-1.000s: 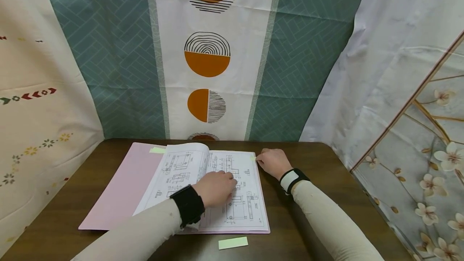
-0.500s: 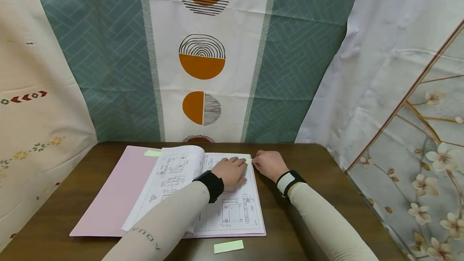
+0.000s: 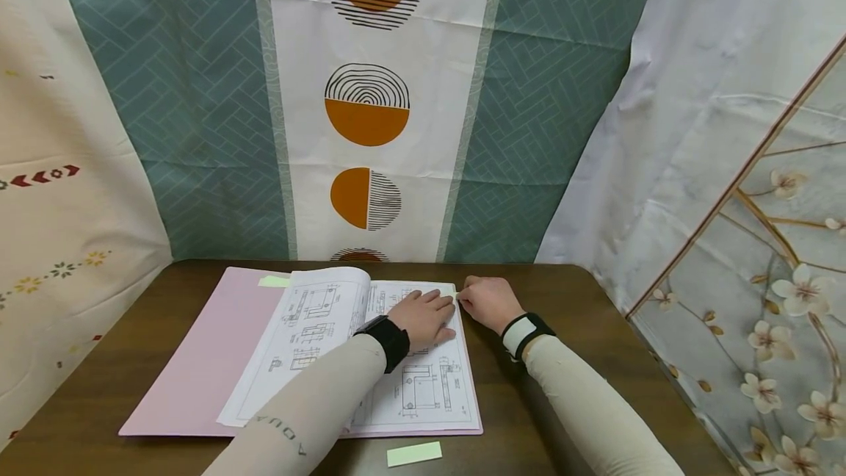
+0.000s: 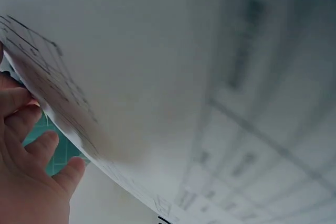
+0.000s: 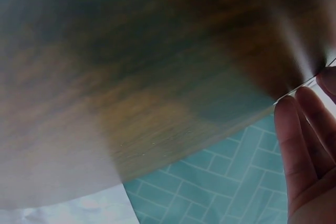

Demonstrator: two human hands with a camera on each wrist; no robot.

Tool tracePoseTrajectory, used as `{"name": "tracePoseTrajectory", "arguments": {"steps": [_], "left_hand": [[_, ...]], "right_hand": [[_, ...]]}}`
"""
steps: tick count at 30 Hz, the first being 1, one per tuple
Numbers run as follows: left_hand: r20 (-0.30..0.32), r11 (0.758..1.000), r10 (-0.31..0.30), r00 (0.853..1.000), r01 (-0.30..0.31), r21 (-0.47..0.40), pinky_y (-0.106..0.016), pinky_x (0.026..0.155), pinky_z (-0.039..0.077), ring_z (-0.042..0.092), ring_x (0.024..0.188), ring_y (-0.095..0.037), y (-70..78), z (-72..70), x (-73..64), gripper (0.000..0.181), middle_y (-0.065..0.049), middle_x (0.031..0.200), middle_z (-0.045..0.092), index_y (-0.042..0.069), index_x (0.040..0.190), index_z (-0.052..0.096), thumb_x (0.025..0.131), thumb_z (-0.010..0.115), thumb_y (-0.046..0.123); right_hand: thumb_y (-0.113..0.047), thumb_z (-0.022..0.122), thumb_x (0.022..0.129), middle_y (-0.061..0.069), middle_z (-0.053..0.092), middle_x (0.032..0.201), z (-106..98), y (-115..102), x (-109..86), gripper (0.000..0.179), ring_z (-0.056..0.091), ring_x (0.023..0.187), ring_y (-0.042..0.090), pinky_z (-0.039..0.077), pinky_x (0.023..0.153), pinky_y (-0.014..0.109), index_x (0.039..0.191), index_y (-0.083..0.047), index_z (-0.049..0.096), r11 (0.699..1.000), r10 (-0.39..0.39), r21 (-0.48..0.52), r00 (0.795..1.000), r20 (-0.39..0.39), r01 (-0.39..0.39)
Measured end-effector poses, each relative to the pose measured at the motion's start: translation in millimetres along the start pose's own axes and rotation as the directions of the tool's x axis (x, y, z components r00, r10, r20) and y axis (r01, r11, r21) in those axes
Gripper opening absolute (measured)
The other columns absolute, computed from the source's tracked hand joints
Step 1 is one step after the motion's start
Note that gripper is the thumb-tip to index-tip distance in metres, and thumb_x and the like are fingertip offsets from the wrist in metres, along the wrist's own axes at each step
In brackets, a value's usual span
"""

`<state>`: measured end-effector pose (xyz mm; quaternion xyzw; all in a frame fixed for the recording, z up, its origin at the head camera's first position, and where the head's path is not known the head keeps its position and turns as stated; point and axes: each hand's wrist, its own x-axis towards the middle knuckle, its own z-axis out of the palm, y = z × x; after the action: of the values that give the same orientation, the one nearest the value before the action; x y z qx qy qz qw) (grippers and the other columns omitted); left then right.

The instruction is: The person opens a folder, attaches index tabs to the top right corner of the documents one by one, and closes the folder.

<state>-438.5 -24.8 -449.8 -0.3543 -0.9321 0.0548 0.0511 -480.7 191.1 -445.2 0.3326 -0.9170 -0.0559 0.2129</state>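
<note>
An open booklet (image 3: 423, 388) of printed technical drawings lies on the table, its pink cover (image 3: 198, 358) spread to the left. My left hand (image 3: 421, 319) rests with spread fingers on the upper part of its right page. In the left wrist view the same fingers (image 4: 44, 145) lie along the sheet. My right hand (image 3: 489, 302) is at the page's upper right edge. Its fingertips pinch the end of a small pale green sticky note (image 3: 457, 295), mostly hidden between the two hands. In the right wrist view those fingers (image 5: 291, 135) meet at a thin pale edge.
Another pale green sticky strip (image 3: 414, 454) lies on the brown table (image 3: 529, 417) in front of the booklet. A further green tab (image 3: 274, 281) sticks out at the top of the curled left page (image 3: 297, 344). Patterned curtains (image 3: 218, 94) hang behind and at both sides.
My left hand has slid up and right across the page, flattening toward the upper corner beside my right hand. The right hand stays at the page edge; the head view has shifted slightly.
</note>
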Motion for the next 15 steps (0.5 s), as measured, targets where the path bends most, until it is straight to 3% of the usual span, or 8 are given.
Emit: {"name": "tracePoseTrajectory", "arguments": {"steps": [4,11,15], "left_hand": [[0.008,1.000,-0.015,1.000,0.015,-0.010,-0.052,0.127,0.035,0.040,0.160,-0.026,1.1,0.4,3.1,0.066,0.000,0.169,0.050,0.017,0.166,0.051,0.114,0.050,0.057],[0.043,0.996,-0.063,0.997,0.065,-0.061,-0.052,0.127,0.036,0.043,0.158,-0.028,5.2,-20.5,-3.7,0.065,-0.004,0.168,0.052,0.013,0.164,0.052,0.114,0.054,0.053],[0.053,0.992,-0.092,0.994,0.096,-0.080,-0.050,0.128,0.034,0.042,0.159,-0.027,0.9,-11.4,3.3,0.067,-0.003,0.169,0.050,0.014,0.166,0.051,0.113,0.053,0.056]], "right_hand": [[-0.015,0.087,0.096,-0.003,0.068,0.088,0.0,-0.3,-0.2,0.009,0.068,0.074,0.015,0.058,0.068,0.036,0.102,-0.021,0.088,1.000,0.003,0.009,1.000,0.005,-0.003],[-0.016,0.086,0.097,-0.003,0.067,0.087,-0.1,-1.6,1.1,0.011,0.067,0.073,0.015,0.057,0.068,0.035,0.106,-0.022,0.089,1.000,0.019,0.005,0.999,0.027,-0.019],[-0.017,0.086,0.097,-0.003,0.068,0.087,0.0,-1.5,1.7,0.011,0.066,0.073,0.014,0.057,0.068,0.033,0.107,-0.022,0.089,1.000,0.024,-0.001,0.999,0.034,-0.024]]}}
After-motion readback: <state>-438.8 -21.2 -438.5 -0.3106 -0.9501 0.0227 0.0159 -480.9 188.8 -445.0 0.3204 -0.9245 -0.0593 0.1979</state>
